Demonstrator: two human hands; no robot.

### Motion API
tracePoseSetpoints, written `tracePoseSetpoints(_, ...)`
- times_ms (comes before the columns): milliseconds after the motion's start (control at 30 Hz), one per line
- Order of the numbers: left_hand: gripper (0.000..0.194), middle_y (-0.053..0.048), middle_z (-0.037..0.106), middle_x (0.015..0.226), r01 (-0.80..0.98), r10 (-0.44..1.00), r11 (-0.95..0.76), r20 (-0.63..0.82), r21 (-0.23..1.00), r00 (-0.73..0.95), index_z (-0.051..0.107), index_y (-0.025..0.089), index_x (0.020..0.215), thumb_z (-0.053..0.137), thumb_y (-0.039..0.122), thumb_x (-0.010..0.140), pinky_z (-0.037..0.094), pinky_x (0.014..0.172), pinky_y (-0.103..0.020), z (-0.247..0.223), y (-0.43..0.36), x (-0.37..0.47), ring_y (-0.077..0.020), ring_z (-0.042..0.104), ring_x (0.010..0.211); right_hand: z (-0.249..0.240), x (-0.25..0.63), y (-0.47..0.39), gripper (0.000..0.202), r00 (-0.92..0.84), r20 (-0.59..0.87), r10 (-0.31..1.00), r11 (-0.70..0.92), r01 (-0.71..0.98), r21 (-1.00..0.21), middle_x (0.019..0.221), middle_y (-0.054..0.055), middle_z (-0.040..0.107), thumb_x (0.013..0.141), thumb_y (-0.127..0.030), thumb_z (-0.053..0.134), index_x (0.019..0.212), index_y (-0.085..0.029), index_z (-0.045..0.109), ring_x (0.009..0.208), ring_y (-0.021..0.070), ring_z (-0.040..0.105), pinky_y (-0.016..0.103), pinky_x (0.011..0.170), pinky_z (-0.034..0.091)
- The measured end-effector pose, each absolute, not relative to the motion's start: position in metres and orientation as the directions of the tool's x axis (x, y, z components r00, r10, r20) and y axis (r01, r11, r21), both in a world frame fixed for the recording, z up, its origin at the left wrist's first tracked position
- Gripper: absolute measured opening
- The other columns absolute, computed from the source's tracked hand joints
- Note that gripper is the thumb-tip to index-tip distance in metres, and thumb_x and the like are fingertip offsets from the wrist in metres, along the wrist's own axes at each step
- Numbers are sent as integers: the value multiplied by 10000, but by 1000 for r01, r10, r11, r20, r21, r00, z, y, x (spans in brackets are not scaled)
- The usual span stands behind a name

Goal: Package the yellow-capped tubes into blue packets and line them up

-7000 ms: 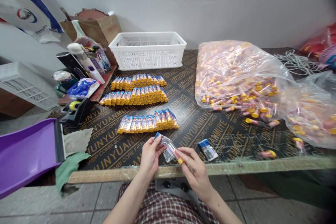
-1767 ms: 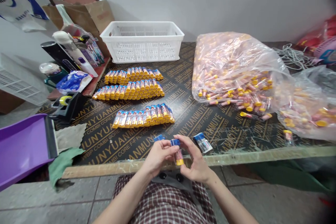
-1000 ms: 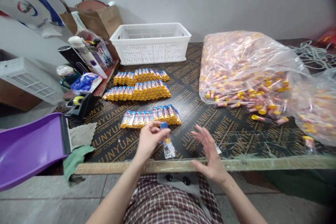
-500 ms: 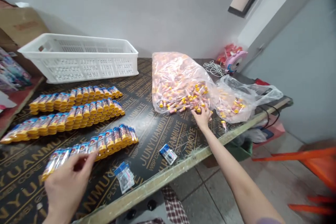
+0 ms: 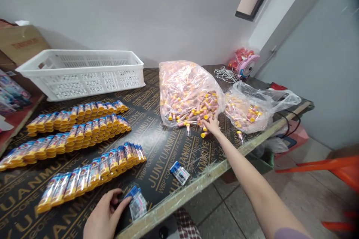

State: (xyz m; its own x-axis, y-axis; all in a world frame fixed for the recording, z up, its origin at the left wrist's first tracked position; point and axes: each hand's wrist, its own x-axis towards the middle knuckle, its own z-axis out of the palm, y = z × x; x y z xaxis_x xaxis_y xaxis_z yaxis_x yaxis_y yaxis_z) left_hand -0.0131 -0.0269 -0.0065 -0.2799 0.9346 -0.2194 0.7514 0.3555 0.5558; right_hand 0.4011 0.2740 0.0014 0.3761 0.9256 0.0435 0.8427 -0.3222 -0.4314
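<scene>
My left hand (image 5: 108, 213) is at the near edge of the black table, its thumb on the blue top of a small stack of clear packets (image 5: 137, 203). My right hand (image 5: 212, 126) reaches to the mouth of a large clear bag (image 5: 187, 86), fingertips among small pink tubes with yellow caps (image 5: 207, 106); whether it grips one is hidden. Loose tubes lie just outside the bag. Another blue-topped packet (image 5: 180, 173) rests between my hands. Rows of blue-and-yellow packets (image 5: 92, 170) stand stacked on the left.
A white plastic basket (image 5: 92, 78) stands at the back left, beside a cardboard box (image 5: 25, 43). To the right are a smaller bag of tubes (image 5: 246, 110), white cord (image 5: 226, 74) and a pink fan (image 5: 248, 65). An orange stool (image 5: 333, 166) stands on the floor.
My left hand has moved right and down from the packet rows to the clear packets. My right hand has shifted slightly at the bag, and more tubes lie outside its mouth.
</scene>
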Motion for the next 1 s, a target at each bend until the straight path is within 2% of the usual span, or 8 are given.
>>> tracePoseSetpoints(67, 478, -34, 627, 805, 737, 928, 373, -210, 564, -308, 619, 218, 945, 497, 614, 707, 459, 671, -307, -6, -25, -11, -227, 610, 724, -7, 388, 254, 315, 307, 47, 951, -263, 877, -402, 1257, 93, 503, 872, -384, 560, 1100, -167, 573, 1137, 267, 493, 503, 927, 416)
tracePoseSetpoints(167, 432, -36, 631, 812, 766, 943, 331, -214, 551, -254, 623, 226, 904, 504, 593, 710, 454, 671, -303, -6, -22, -6, -233, 616, 757, -17, 364, 219, 232, 164, 54, 985, -133, 920, -369, 1152, 74, 567, 840, -397, 591, 932, -186, 625, 1122, 288, 490, 534, 910, 401)
tracePoseSetpoints(300, 327, -16, 626, 771, 800, 951, 294, -246, 523, -189, 622, 243, 769, 480, 536, 743, 436, 632, -284, -4, -20, -1, -213, 612, 714, -25, 338, 183, 274, 59, 92, 994, -26, 945, -327, 1115, 64, 586, 872, -356, 574, 1067, -163, 584, 1018, 220, 566, 444, 868, 471)
tracePoseSetpoints(433, 306, 0, 633, 719, 768, 948, 308, -249, 561, -199, 624, 244, 702, 519, 531, 715, 432, 609, -271, -8, -22, -5, -198, 602, 652, -12, 360, 180, 324, 216, 177, 960, -164, 949, -270, 1182, 83, 557, 901, -322, 540, 1181, -159, 525, 996, 203, 586, 410, 833, 507)
tracePoseSetpoints(567, 329, 5, 642, 662, 659, 953, 298, -181, 691, -241, 613, 230, 694, 569, 556, 675, 438, 602, -271, -14, -24, -6, -196, 592, 613, 23, 424, 190, 355, 448, 240, 861, -395, 887, -238, 1232, 90, 528, 896, -334, 544, 1205, -165, 510, 1062, 229, 555, 452, 884, 474)
tracePoseSetpoints(700, 329, 14, 623, 594, 507, 951, 266, -136, 820, -279, 593, 216, 702, 645, 529, 614, 451, 584, -269, -15, -23, -2, -187, 584, 564, 36, 473, 191, 327, 537, 146, 831, -496, 834, -243, 1028, 204, 614, 813, -209, 575, 1099, -53, 589, 976, 324, 601, 455, 785, 472)
tracePoseSetpoints(867, 219, -5, 656, 636, 483, 949, 255, -121, 838, -290, 613, 204, 691, 614, 423, 685, 449, 616, -271, -9, -24, 2, -188, 604, 608, 20, 458, 182, 478, 359, 97, 928, -321, 905, -280, 920, 135, 650, 757, -200, 539, 1228, -118, 531, 871, 272, 620, 362, 753, 461)
tracePoseSetpoints(1000, 148, -13, 637, 671, 625, 968, 196, -49, 756, -245, 605, 202, 696, 520, 298, 770, 423, 640, -273, -4, -29, 6, -174, 580, 637, 20, 393, 151, 554, 153, 236, 960, -53, 922, -383, 883, 72, 632, 770, -291, 543, 1310, -198, 455, 778, 232, 572, 355, 747, 449)
